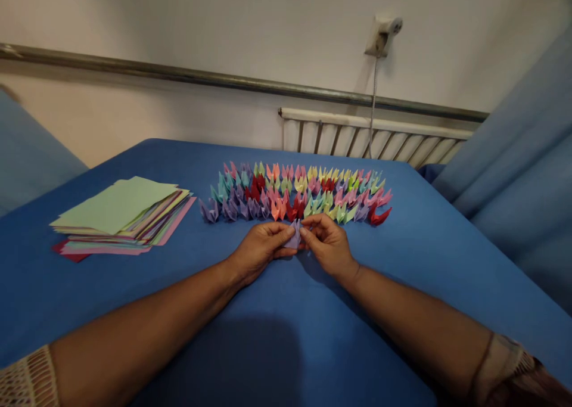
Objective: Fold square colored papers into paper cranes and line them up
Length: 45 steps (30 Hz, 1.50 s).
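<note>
A small lavender origami crane (294,235), partly folded, is held between both hands above the blue-covered table (250,335). My left hand (263,244) pinches its left side between thumb and fingers. From the other side, my right hand (329,243) grips it near the upper right edge with thumb and forefinger. The fingers hide part of the paper. Just beyond the hands stand several rows of finished paper cranes (278,207) in purple, red, pink, green, yellow and teal.
On the left lies an uneven stack of coloured paper sheets (120,204), pale green on top. Behind the table are a radiator (379,136), a metal pipe (250,84) and a wall socket (379,36) with a cable. A blue curtain (513,157) hangs at the right.
</note>
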Each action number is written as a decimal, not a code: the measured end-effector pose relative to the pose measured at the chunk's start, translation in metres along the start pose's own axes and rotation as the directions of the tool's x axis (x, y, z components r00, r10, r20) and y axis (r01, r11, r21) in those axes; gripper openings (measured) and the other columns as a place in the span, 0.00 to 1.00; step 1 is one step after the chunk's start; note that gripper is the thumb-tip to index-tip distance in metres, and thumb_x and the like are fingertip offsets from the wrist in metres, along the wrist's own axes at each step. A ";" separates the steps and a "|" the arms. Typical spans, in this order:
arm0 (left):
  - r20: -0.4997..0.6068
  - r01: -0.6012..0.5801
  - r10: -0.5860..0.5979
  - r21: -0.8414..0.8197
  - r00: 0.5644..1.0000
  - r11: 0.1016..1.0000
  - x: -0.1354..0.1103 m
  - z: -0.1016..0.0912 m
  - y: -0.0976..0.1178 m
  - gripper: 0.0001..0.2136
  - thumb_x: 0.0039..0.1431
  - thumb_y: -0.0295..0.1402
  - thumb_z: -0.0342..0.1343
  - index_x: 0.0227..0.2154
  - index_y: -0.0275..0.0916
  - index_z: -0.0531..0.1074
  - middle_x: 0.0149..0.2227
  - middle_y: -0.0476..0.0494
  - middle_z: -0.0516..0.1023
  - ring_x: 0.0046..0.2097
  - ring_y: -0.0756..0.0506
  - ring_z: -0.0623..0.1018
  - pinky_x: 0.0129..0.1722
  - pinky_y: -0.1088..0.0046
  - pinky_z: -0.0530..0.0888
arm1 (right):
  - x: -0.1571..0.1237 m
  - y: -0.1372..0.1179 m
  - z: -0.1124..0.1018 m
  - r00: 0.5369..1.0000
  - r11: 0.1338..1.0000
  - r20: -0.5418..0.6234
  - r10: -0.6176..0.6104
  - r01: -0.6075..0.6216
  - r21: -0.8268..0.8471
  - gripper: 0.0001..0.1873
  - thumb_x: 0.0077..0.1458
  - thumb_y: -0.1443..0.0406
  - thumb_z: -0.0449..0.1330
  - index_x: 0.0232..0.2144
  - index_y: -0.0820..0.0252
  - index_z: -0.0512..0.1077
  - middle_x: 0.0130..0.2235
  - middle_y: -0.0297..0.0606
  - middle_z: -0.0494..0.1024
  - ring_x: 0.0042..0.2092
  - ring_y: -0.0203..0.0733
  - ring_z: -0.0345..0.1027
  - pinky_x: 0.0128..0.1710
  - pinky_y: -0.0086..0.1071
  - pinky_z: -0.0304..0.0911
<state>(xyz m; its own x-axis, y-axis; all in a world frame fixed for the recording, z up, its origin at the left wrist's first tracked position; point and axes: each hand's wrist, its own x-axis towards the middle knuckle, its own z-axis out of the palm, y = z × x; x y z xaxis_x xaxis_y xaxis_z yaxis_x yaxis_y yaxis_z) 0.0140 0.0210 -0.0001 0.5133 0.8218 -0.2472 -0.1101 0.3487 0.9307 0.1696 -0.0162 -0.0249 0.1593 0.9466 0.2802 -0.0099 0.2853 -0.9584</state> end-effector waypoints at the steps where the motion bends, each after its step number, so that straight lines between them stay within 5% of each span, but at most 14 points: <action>1: 0.000 -0.003 0.003 0.002 1.000 1.000 0.000 0.000 0.000 0.13 0.48 0.40 0.68 0.30 0.35 0.78 0.33 0.43 0.80 0.35 0.49 0.79 0.35 0.76 0.76 | 0.000 -0.001 0.000 1.000 1.000 0.006 -0.013 0.013 -0.014 0.09 0.51 0.61 0.62 0.36 0.55 0.69 0.28 0.29 0.72 0.23 0.32 0.65 0.27 0.30 0.68; 11: 0.017 -0.001 0.000 0.005 1.000 1.000 0.000 0.000 0.000 0.14 0.47 0.41 0.68 0.28 0.35 0.77 0.31 0.44 0.79 0.35 0.48 0.79 0.34 0.76 0.76 | 0.000 0.000 -0.002 0.999 1.000 0.035 0.023 -0.023 0.015 0.10 0.53 0.60 0.62 0.38 0.55 0.70 0.28 0.29 0.72 0.23 0.33 0.66 0.26 0.30 0.67; 18: 0.008 -0.024 0.023 0.007 1.000 1.000 0.001 0.000 -0.002 0.12 0.47 0.40 0.68 0.27 0.35 0.77 0.30 0.47 0.78 0.31 0.52 0.76 0.35 0.76 0.75 | -0.001 0.002 -0.004 0.988 0.972 0.068 -0.136 0.147 -0.183 0.14 0.52 0.68 0.59 0.43 0.55 0.68 0.36 0.33 0.73 0.26 0.32 0.67 0.27 0.28 0.64; 25: -0.025 -0.042 0.044 0.061 0.999 0.997 -0.001 0.003 -0.004 0.13 0.46 0.41 0.68 0.29 0.37 0.78 0.30 0.49 0.78 0.32 0.52 0.76 0.36 0.76 0.75 | -0.004 -0.005 -0.007 0.922 0.827 0.131 -0.365 0.386 -0.409 0.16 0.53 0.73 0.55 0.43 0.54 0.69 0.42 0.37 0.70 0.28 0.32 0.63 0.30 0.30 0.64; 45: -0.024 -0.051 0.053 0.095 0.998 0.994 0.000 0.002 -0.008 0.13 0.47 0.42 0.67 0.30 0.37 0.79 0.32 0.46 0.79 0.34 0.49 0.77 0.39 0.72 0.76 | -0.005 -0.010 -0.011 0.866 0.697 0.248 -0.433 0.497 -0.517 0.13 0.55 0.73 0.53 0.41 0.56 0.69 0.40 0.40 0.71 0.39 0.41 0.67 0.38 0.34 0.66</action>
<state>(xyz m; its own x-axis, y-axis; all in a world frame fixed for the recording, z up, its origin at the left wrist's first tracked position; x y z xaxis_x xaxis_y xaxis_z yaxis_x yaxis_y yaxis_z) 0.0163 0.0174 -0.0073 0.4857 0.8501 -0.2036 -0.0551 0.2622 0.9634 0.1796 -0.0249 -0.0175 -0.1029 0.7336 0.6717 0.5831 0.5916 -0.5568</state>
